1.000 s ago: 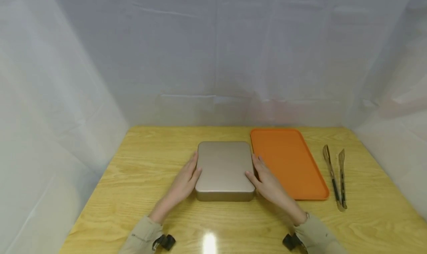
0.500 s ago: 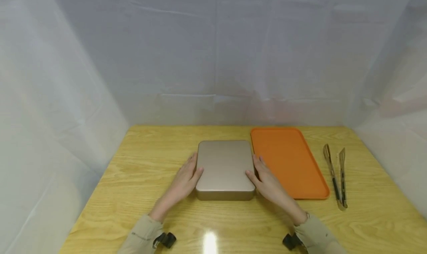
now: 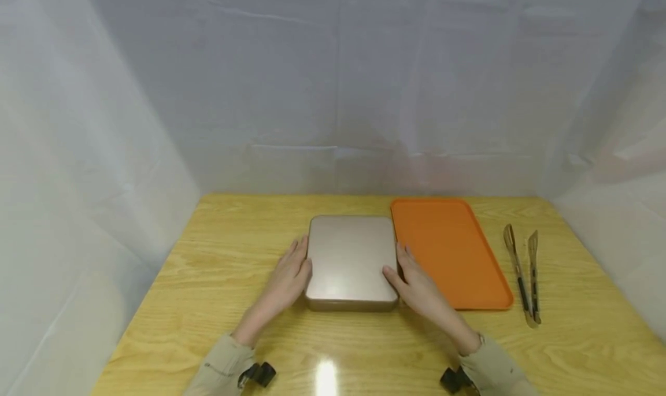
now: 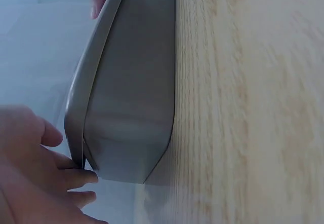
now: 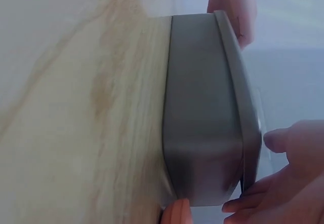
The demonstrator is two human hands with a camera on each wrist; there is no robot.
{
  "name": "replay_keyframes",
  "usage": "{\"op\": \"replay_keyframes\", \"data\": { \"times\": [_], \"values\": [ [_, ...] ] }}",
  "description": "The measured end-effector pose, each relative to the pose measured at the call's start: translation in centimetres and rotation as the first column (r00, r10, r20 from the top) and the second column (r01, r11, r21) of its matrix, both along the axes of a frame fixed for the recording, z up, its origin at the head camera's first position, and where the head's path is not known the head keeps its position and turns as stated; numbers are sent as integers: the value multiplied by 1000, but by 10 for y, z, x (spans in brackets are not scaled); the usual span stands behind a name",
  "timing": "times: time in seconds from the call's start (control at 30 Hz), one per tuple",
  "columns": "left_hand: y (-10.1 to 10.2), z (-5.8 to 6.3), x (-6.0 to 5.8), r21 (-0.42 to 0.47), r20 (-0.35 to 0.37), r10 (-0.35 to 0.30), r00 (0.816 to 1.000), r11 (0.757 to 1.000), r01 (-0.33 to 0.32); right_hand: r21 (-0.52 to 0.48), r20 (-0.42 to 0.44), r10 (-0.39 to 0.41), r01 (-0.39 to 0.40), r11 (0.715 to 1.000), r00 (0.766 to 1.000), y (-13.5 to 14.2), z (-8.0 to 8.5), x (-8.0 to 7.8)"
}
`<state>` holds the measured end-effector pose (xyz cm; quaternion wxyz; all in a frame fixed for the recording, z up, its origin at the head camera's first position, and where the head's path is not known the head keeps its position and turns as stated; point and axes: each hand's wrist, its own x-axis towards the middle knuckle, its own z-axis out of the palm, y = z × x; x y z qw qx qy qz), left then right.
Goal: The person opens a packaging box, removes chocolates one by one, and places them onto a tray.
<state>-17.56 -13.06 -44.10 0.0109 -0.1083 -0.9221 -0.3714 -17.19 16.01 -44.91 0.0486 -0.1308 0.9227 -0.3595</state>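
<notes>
A champagne-grey rectangular metal tin stands on the table, with its smooth lid on top. In both wrist views the lid's rim is tilted a little, leaving a thin gap over the tin's wall at the near corners. My left hand grips the lid's left edge, thumb along the upper rim and fingertips low against the side. Opposite it, my right hand holds the right edge the same way, its thumb on the top corner. The inside of the tin is hidden.
An orange tray lies flat just right of the tin, close beside my right fingers. Further right is a pair of metal tongs with dark handles. White sheeting surrounds the wooden table at the back and sides.
The lid has risen slightly at its far edge, and the light on its surface has shifted. My left thumb has drawn back a bit toward the rim. The tray and tongs stay put.
</notes>
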Motion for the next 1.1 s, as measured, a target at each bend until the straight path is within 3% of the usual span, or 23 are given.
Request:
{"op": "replay_keyframes", "data": {
  "times": [0.17, 0.47, 0.8, 0.97, 1.1],
  "values": [
    [1, 2, -2, 0, 4, 31, 1000, 1000, -31, -1, 4, -16, 16, 1000, 1000, -2, 4, 2],
    [2, 4, 1, -6, -31, 14, 999, 1000, -14, 33, -49, -42, 44, 998, 998, -8, 5, 7],
    [2, 13, 8, 41, -129, 13, 992, 999, -8, 57, -213, -65, 79, 995, 975, -11, 16, 17],
    [0, 20, 8, 79, -182, 26, 983, 997, -12, -8, -291, -82, 83, 996, 953, -10, 24, 19],
    [-4, 22, 5, 106, -253, 15, 967, 994, 12, -123, -263, -102, 71, 990, 959, -5, 27, 16]
  ]
}}
